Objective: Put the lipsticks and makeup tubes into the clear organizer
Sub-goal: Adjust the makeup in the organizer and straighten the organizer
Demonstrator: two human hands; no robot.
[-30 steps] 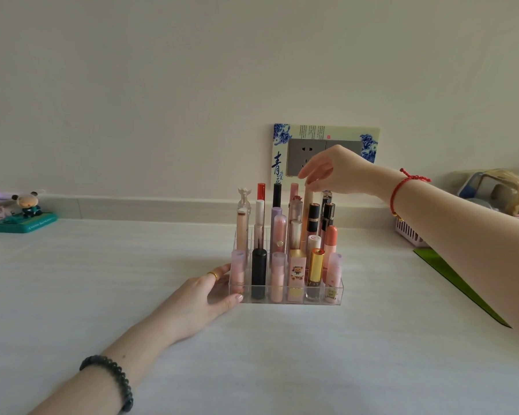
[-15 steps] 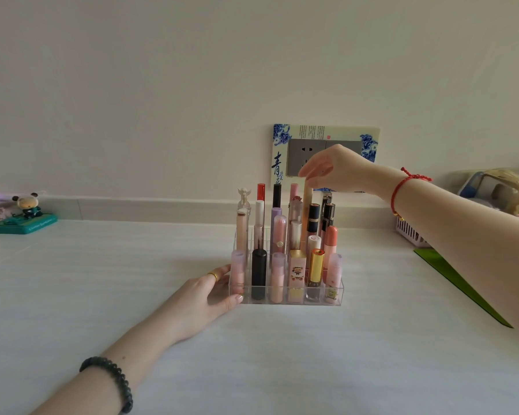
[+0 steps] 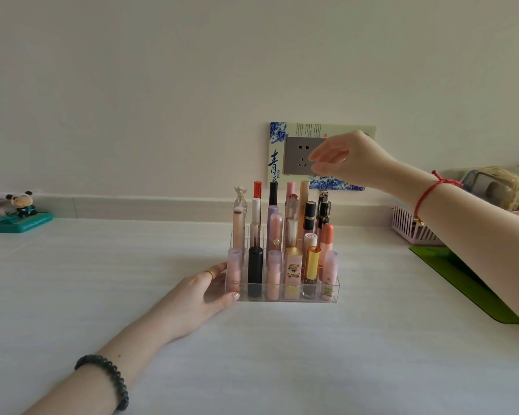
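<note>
The clear organizer stands in the middle of the white table, its compartments filled with several upright lipsticks and makeup tubes. A tall beige tube stands in the back row. My left hand rests against the organizer's left wall, thumb at its front corner, fingers relaxed. My right hand hovers above and to the right of the tall beige tube, fingers loosely extended and holding nothing.
A wall socket with a blue-and-white decorated plate is behind the organizer. A pink slatted basket and a green mat lie at the right. A small figurine on a teal box sits at the far left.
My right hand has let go of the tall beige tube in the back row and lifted up and away from it. My left hand stays against the organizer.
</note>
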